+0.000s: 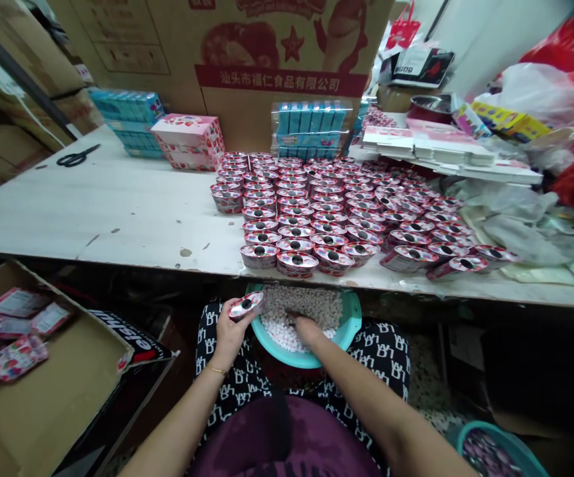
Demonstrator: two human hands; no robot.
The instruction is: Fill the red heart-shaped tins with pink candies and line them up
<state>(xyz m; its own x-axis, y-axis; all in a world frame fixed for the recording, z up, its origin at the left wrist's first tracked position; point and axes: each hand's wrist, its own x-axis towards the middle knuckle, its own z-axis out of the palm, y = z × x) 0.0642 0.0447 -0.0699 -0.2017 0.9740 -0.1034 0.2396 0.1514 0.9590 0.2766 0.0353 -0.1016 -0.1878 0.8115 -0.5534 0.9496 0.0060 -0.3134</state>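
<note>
My left hand point(229, 329) is closed around a small round tin point(246, 305) with a red and white lid and a dark hole in its top, held just left of a teal bowl point(350, 311) on my lap. The bowl is full of small white candies point(311, 310). My right hand point(307, 329) reaches into the candies with its fingers buried among them, so I cannot see whether they are closed. On the table edge just above stand several rows of the same tins point(334, 209).
The white table point(118, 212) carries black scissors point(75, 157), a pink strawberry box point(190, 140), blue packs point(309, 129) and flat carton blanks point(446, 154). An open cardboard box point(48, 391) with red packets sits at lower left. A second teal bowl point(498, 450) lies at lower right.
</note>
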